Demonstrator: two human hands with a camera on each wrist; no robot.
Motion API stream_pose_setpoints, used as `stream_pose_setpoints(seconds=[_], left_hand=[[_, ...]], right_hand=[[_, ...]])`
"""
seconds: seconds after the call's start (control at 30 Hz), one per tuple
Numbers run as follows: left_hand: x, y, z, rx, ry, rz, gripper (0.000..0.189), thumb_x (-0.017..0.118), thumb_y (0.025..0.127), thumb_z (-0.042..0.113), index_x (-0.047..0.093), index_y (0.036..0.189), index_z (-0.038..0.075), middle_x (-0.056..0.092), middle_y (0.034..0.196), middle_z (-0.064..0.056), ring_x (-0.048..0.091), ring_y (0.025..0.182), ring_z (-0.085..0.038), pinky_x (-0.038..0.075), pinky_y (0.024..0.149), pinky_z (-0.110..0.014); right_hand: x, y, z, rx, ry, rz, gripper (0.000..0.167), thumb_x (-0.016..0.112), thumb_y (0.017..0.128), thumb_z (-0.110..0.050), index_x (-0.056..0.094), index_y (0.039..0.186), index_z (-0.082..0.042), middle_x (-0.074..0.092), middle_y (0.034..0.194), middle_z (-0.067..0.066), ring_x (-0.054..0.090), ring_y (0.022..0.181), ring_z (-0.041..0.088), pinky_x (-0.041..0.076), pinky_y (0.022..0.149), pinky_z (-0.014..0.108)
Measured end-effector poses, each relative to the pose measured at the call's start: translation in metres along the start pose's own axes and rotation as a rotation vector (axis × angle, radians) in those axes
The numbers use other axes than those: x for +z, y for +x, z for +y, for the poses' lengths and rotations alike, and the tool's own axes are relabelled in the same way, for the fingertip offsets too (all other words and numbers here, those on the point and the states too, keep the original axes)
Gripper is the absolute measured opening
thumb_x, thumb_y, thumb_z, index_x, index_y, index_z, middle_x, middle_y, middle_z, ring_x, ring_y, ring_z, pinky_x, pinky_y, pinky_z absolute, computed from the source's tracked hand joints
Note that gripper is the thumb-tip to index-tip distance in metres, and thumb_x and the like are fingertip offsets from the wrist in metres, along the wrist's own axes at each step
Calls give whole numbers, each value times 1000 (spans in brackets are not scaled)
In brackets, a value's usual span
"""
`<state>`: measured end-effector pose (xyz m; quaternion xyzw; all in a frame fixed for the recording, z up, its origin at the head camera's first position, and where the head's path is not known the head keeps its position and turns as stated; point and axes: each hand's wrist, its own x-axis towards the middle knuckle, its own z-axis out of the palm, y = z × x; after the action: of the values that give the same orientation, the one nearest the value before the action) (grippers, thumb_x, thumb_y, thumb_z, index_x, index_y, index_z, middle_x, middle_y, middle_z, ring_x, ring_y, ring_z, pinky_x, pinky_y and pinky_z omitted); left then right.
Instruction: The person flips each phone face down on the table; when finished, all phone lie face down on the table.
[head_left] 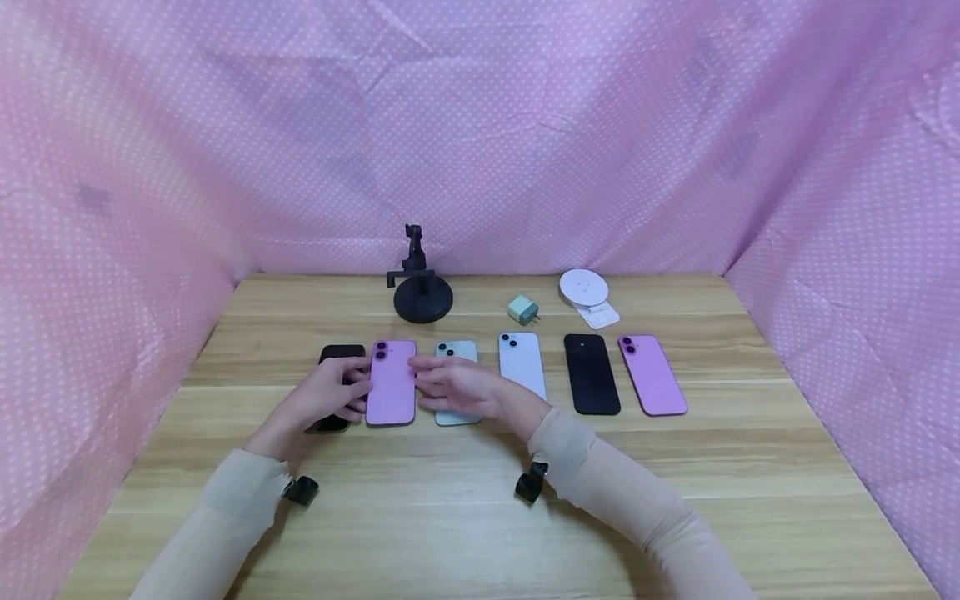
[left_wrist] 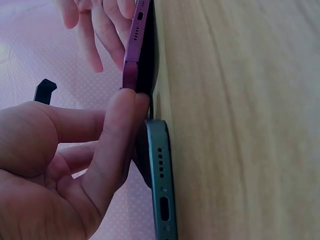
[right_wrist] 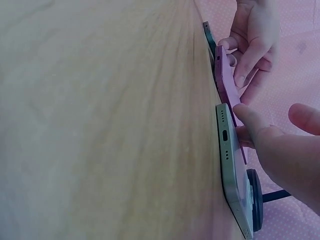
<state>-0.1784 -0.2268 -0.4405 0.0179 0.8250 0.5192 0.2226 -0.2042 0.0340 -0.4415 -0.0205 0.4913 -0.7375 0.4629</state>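
Six smartphones lie face down in a row across the wooden table [head_left: 480, 500]. My left hand [head_left: 333, 387] pinches the left edge of a purple phone [head_left: 393, 383], as the left wrist view shows fingertips at its rim. My right hand [head_left: 465, 387] reaches in from the other side, fingers fairly straight and touching the purple phone's right edge. Under my left hand a dark phone [head_left: 330, 425] is partly covered. Beneath my right hand lies a pale green phone [head_left: 457, 417], its camera end and lower end showing.
Right of my hands lie a white phone [head_left: 521, 362], a black phone [head_left: 592, 375] and another purple phone [head_left: 652, 375]. Behind them stand a black phone stand [head_left: 423, 298], a green plug charger [head_left: 522, 309] and a white round disc [head_left: 584, 287]. Pink dotted cloth [head_left: 480, 125] surrounds the table.
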Motion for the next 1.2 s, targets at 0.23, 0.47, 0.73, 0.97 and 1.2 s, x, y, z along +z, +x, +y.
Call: stream_pose_setpoints(seconds=[0.23,0.47,0.73,0.97,1.2], left_hand=[[-1,0,-1,3,43,9,53,56,101,-3,38,149,-11,62,115,-24,69,69,-21,63,61,-39],[0,-3,0,5,56,15,53,57,100,-5,39,149,-11,63,113,-24,69,68,-21,63,61,-39],[-15,-9,2,86,39,32,52,56,101,-2,37,149,-10,59,119,-29,69,82,-25,63,67,-38],[-41,-20,0,224,101,138,50,58,101,-2,40,146,-13,55,124,-36,64,102,-41,63,76,-36],[-56,-25,-16,209,163,219,53,61,102,8,42,146,-12,50,138,-35,55,122,-47,55,83,-19]], right_hand=[[1,2,2,-8,-10,-8,53,47,106,-7,35,158,-8,26,166,9,25,151,27,33,118,46],[3,1,3,-8,-10,-12,53,47,106,-7,35,158,-9,26,165,8,26,151,26,34,118,46],[17,-3,-2,-144,-113,20,55,50,106,-8,33,158,-6,23,166,14,27,150,30,31,119,45],[36,4,-4,-233,-151,-8,57,50,105,-7,30,159,-4,24,166,15,30,148,35,33,118,46],[54,24,7,-228,-61,-21,57,47,104,-1,28,158,-1,27,164,17,33,146,35,34,117,47]])
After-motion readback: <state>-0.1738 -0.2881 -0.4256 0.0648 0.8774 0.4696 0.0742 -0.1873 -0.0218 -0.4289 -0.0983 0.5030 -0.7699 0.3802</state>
